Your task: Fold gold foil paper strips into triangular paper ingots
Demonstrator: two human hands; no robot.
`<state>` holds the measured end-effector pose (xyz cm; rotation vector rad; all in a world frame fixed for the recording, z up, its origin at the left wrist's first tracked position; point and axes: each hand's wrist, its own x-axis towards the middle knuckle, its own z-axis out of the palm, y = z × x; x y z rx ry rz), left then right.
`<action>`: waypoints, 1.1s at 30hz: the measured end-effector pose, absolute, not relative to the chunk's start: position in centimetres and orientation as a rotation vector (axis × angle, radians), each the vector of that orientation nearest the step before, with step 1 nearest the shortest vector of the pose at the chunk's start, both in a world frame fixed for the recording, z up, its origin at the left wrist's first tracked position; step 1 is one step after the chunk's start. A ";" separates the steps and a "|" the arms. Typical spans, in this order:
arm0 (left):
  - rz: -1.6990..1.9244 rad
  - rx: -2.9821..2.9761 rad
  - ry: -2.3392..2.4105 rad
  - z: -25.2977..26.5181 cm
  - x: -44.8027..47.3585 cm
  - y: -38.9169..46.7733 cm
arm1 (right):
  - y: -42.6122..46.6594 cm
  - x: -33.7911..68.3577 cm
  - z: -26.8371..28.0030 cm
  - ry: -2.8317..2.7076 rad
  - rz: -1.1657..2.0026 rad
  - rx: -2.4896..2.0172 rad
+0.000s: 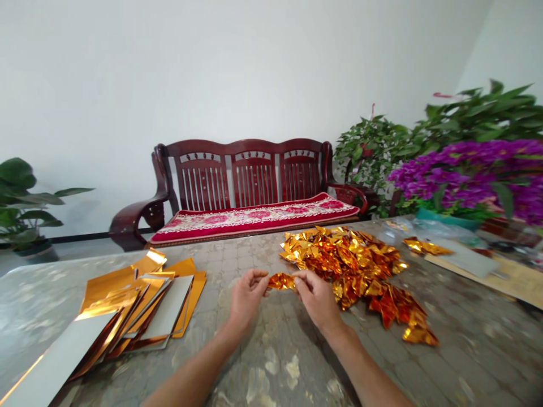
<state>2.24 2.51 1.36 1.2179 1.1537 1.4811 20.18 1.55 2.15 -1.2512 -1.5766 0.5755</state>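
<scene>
A crinkled gold foil piece (281,281) is held stretched between the two hands, over the part of the worktop (250,362) toward its far edge, about midway between its left and right sides. Its left end is pinched by the fingers of the left hand (248,297), thumb against forefinger; its right end is clamped in the same way by the right hand (318,299). Whether the worktop is touched by the piece cannot be told.

The step in hand is judged to be the shaping of this single piece, its ends being nipped or twisted. For the next move, a firm hold at both ends and a light, even turn seem to be called for, since thin foil could easily be torn by a hard pull.

Just beyond the right hand, a heap of crumpled foil (335,257) is spread from near the far edge toward the right side. Toward the left edge, flat foil sheets (139,305) are laid in a loose, overlapping stack, well apart from both hands.
</scene>
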 end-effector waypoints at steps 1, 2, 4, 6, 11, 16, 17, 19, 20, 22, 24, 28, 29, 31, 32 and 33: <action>1.492 1.194 1.138 1.4 2.2 2.4 | 1.5 20.1 2.1 -1.569 0.581 -1.243; 1.496 1.180 1.125 1.5 2.1 2.2 | 1.5 20.1 2.2 -1.561 0.588 -1.236; 1.502 1.167 1.100 1.6 2.1 1.9 | 1.5 20.1 2.3 -1.551 0.608 -1.220; 1.514 1.152 1.080 1.5 2.0 1.6 | 1.5 20.1 2.5 -1.552 0.626 -1.198; 1.544 1.095 1.068 1.0 2.2 1.2 | 1.2 20.7 3.3 -1.602 0.663 -1.138; 1.553 1.114 1.052 0.6 2.0 1.1 | 1.1 21.0 3.5 -1.665 0.617 -1.091; 1.557 1.115 1.048 0.6 1.9 1.1 | 1.1 21.0 3.4 -1.665 0.626 -1.089; 1.569 1.109 1.043 0.7 1.9 0.9 | 1.2 21.0 3.4 -1.664 0.651 -1.095; 1.573 1.105 1.043 0.7 1.8 0.9 | 1.3 20.9 3.4 -1.665 0.660 -1.101; 1.581 1.100 1.042 0.8 1.8 0.7 | 1.4 20.9 3.3 -1.669 0.657 -1.113; 1.588 1.102 1.034 0.8 1.8 0.7 | 1.5 20.9 3.2 -1.678 0.624 -1.113; 1.584 1.119 1.017 0.6 1.8 0.7 | 1.9 21.2 2.8 -1.721 0.460 -1.039; 1.577 1.123 1.015 0.5 1.8 0.7 | 2.0 21.3 2.7 -1.733 0.413 -1.014; 1.565 1.127 1.002 0.5 1.8 0.6 | 2.2 21.4 2.4 -1.749 0.334 -0.967; 1.562 1.125 0.988 0.5 1.9 0.6 | 2.2 21.5 2.3 -1.750 0.302 -0.947; 1.560 1.120 0.971 0.6 1.9 0.5 | 2.3 21.5 2.1 -1.748 0.271 -0.929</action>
